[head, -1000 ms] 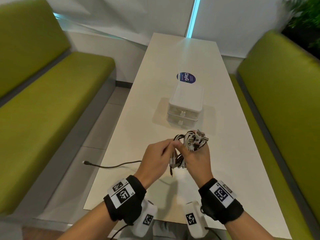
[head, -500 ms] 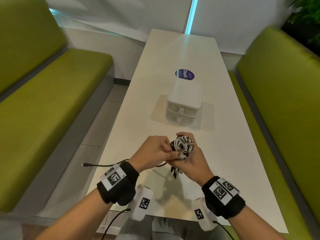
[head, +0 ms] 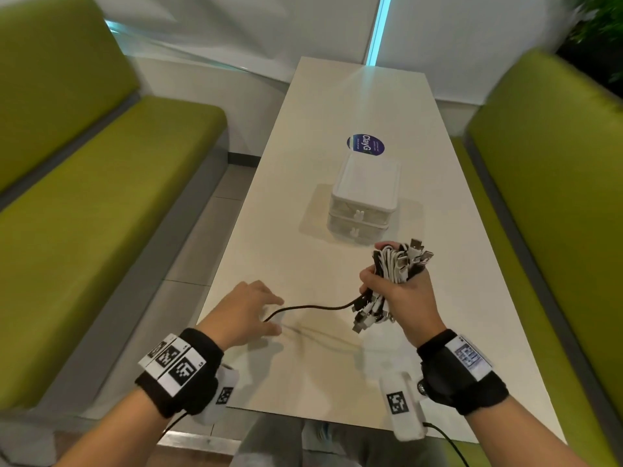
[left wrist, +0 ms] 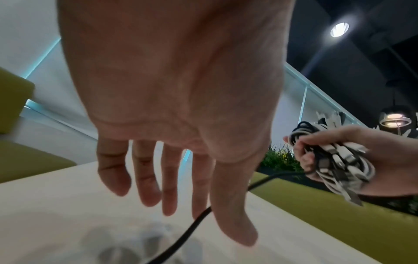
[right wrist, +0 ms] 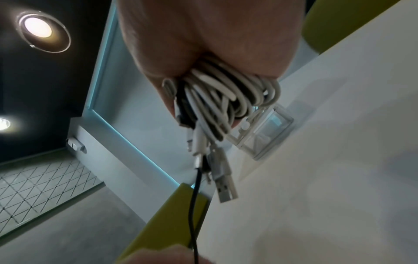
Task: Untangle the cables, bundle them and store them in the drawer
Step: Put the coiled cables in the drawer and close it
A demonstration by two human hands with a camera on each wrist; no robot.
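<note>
The right hand (head: 406, 298) is clenching a coiled bundle of smooth white and black cables (head: 392, 274) above the table (head: 337, 365), near its front edge. The left hand (head: 241, 313) has let go since earlier and is hovering, fingers relaxed, over the trailing black cable (head: 313, 307). The translucent plastic drawer box (head: 364, 200) is sitting mid-table.

The place looked like a café or office lounge booth. A long white worktop (head: 303, 264) stood between two lime-green upholstered benches (head: 101, 203), with a round blue sticker (head: 366, 146) on its surface. Behind were white walls, a glowing cyan light strip (head: 380, 28), potted greenery (head: 603, 25), and recessed ceiling lights (right wrist: 37, 28) overhead.
</note>
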